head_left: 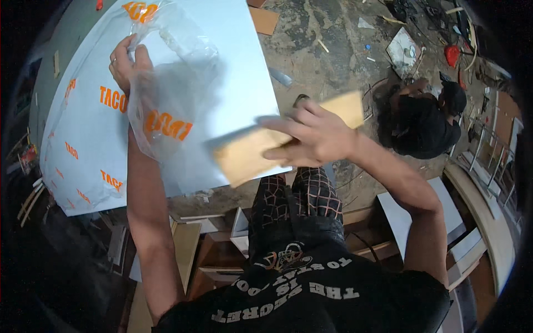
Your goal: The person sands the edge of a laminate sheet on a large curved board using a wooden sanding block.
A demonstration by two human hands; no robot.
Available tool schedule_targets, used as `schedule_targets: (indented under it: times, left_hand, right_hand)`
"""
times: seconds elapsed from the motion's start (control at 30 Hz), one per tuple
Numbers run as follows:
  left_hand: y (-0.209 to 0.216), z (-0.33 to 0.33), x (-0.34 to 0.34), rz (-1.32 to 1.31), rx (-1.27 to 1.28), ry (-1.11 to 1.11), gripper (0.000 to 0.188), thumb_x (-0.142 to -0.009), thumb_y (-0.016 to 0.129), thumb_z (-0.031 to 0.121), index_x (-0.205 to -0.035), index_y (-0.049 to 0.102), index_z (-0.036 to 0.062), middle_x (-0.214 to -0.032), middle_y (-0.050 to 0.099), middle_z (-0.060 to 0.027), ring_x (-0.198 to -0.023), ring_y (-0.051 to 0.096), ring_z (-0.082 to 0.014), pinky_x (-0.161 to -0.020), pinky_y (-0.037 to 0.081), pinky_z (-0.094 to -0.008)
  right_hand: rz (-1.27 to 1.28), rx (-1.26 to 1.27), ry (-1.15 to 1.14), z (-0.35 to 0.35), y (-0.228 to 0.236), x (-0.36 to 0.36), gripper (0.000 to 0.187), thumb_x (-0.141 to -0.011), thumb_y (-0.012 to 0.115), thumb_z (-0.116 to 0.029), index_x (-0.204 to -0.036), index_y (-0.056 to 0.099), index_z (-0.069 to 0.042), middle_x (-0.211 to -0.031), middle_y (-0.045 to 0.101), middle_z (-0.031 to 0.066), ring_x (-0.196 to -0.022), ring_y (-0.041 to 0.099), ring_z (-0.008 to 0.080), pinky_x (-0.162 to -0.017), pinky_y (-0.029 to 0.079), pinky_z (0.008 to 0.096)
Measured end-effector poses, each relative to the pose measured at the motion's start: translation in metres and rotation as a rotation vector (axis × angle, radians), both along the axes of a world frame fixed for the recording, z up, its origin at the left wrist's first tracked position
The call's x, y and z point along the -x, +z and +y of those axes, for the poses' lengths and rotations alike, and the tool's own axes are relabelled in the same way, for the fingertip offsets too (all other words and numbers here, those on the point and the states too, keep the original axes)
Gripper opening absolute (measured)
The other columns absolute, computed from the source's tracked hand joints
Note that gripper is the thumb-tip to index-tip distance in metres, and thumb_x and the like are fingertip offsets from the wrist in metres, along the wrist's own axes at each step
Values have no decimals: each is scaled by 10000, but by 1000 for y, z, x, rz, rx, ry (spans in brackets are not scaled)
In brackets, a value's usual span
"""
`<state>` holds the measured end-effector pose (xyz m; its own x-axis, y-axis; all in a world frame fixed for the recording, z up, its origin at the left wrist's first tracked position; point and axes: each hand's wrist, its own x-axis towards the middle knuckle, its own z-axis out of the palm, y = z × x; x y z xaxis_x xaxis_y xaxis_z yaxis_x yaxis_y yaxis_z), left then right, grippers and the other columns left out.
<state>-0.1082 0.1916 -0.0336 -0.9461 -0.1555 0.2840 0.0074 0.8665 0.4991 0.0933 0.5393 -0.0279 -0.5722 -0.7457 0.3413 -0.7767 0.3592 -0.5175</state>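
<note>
A large white panel (244,72) lies in front of me, its left part still under clear protective film (161,97) with orange print. That film is peeled back and bunched up from the panel's right side, which is bare and glossy. My left hand (129,62) grips the loose film, with the thumb and fingers curled around it. Over the panel's near right corner, my right hand (313,133) holds a flat, pale yellow wooden board (239,161), fingers across its face. Motion blurs this board slightly, and it is tilted with its right end higher.
Another person (427,119) in dark clothes crouches on the littered floor (338,50) at the right. Near that person lie a white scrap board (403,53) and a red item (452,55). Wooden frames and white boards (425,213) stand around my legs.
</note>
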Motion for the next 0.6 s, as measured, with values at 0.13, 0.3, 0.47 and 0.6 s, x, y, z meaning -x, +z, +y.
schedule_targets:
  times: [0.13,0.3,0.47,0.6]
  left_hand:
    - [0,-7,6,69,-17,-95,377,-925,596,182,-1279,679,83,-1316,617,-164,-1248,550,-326,-1086,429,-439]
    - [3,-1,-9,-45,-472,-42,339,-973,567,157,-1274,675,42,-1078,652,-72,-937,595,-144,-853,481,-293]
    - [1,0,4,77,-132,-51,336,-976,571,204,-1256,699,68,-1156,664,-92,-1026,628,-165,-926,498,-308]
    - [-10,-15,2,25,-368,-77,305,-969,607,192,-1234,715,89,-1156,669,-99,-1058,639,-201,-956,504,-341]
  right_hand:
    - [173,114,60,-29,9,57,456,-903,684,-468,-1347,697,-366,-1411,579,95,-1063,555,206,-875,435,367]
    - [210,58,69,-49,11,97,443,-898,675,-488,-1323,703,-365,-1345,600,83,-1086,555,224,-873,442,377]
    - [261,156,101,-4,-16,42,352,-922,739,-452,-1244,753,-310,-1329,646,90,-995,580,237,-806,467,398]
    - [299,192,186,-45,4,175,393,-976,674,-412,-1349,700,-293,-1274,652,143,-987,578,281,-818,459,422]
